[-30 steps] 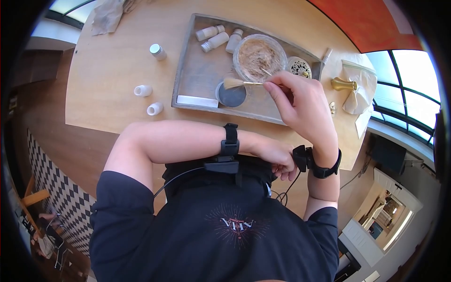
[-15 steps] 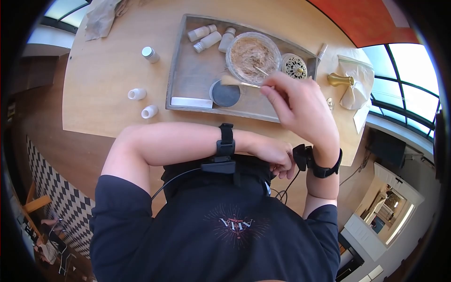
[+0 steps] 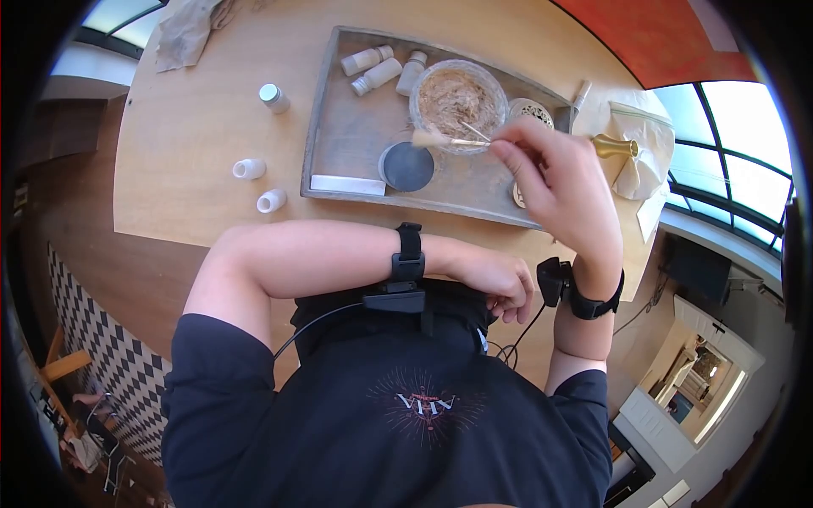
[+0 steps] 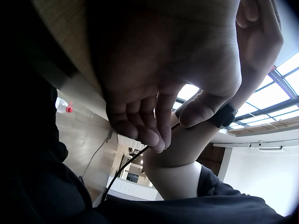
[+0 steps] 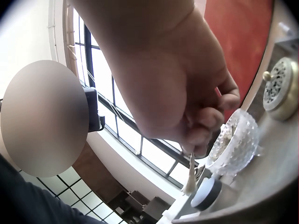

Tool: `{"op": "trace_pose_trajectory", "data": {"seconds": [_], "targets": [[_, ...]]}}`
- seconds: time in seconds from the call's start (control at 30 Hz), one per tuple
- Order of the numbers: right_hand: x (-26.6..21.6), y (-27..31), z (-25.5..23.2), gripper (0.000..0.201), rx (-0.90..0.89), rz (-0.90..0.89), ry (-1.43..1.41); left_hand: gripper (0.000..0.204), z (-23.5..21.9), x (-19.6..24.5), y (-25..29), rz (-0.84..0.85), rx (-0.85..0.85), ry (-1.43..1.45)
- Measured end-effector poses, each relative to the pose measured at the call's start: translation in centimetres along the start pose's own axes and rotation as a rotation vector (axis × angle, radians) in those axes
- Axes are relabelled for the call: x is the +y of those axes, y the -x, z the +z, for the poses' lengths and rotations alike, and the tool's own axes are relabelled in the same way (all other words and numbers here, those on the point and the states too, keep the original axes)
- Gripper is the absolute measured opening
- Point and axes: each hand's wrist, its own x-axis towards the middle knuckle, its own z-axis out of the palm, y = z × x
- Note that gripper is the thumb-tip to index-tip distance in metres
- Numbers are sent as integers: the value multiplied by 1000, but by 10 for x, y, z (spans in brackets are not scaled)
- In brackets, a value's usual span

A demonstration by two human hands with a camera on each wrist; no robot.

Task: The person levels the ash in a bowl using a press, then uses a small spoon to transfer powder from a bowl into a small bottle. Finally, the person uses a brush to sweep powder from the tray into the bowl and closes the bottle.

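Observation:
My right hand pinches the handle of a brush between thumb and fingertips. Its pale bristles point left, over the tray, between a round dark-topped container and a clear textured bowl. Brownish fibrous powder fills the bowl, and a thin pale stick leans out of it. In the right wrist view, the bristles hang beside the round container. Low in front of the body, my left hand hangs loosely curled, holding nothing; a black cable passes behind its fingers.
Several white-capped bottles and a white box lie in the tray. Small bottles stand left on the table. A pierced-lid burner is partly hidden by my right hand; a brass vase lies beyond it.
My right hand has shifted slightly right with the brush, the bristles moving off the round container toward the bowl. The head view shifted a little earlier. My left hand stays put.

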Motion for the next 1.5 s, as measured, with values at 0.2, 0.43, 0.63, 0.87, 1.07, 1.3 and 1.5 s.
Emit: {"op": "trace_pose_trajectory", "data": {"seconds": [0.2,0.43,0.63,0.87,1.07,1.3,1.5], "targets": [[3,-21,12,9,58,-65,132,33,2,1,4,21,16,26],[5,-30,13,11,10,-130,115,29,2,-1,1,-12,13,28],[-2,-32,8,13,28,-4,87,29,1,-3,-1,-18,2,47],[10,-31,15,14,226,55,250,32,1,-1,2,-10,4,39],[8,-24,9,14,234,201,303,33,1,-3,0,-4,3,24],[5,-10,-5,15,240,279,197,30,-1,-5,-2,10,2,27],[15,2,-8,14,223,310,282,29,1,-3,-1,-34,26,30]]}}
